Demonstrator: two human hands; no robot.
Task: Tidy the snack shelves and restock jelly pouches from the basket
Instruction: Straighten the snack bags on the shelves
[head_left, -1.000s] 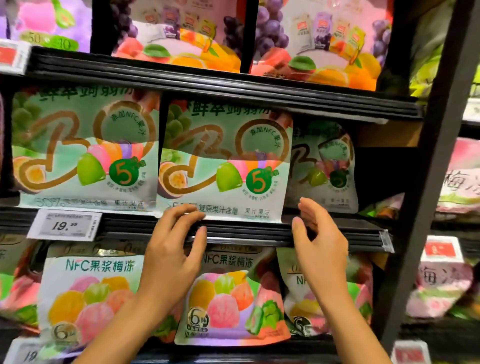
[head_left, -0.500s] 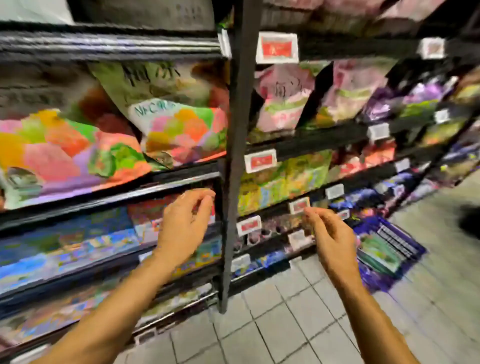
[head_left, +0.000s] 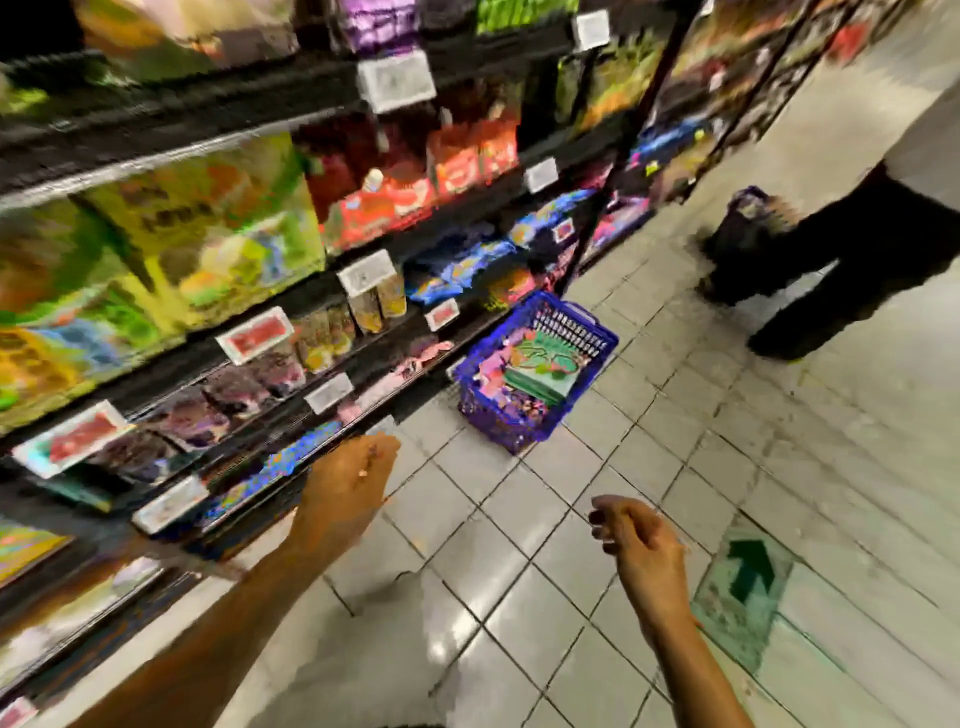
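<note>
Pale grey floor tiles (head_left: 519, 597) run along the aisle, glossy with reflected light. A green arrow sticker (head_left: 748, 571) lies on the floor at the near right (its arrow points up the aisle). Far right stands another person in dark trousers (head_left: 857, 249) and a pale top, with a dark bag (head_left: 743, 228) beside their legs.

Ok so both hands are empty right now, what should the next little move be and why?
Probably step toward the blue basket on the floor by the shelves and reach in for a pouch. The left hand and right hand hold nothing, and the basket, well ahead of them, shows a green pouch lying on top.
</note>
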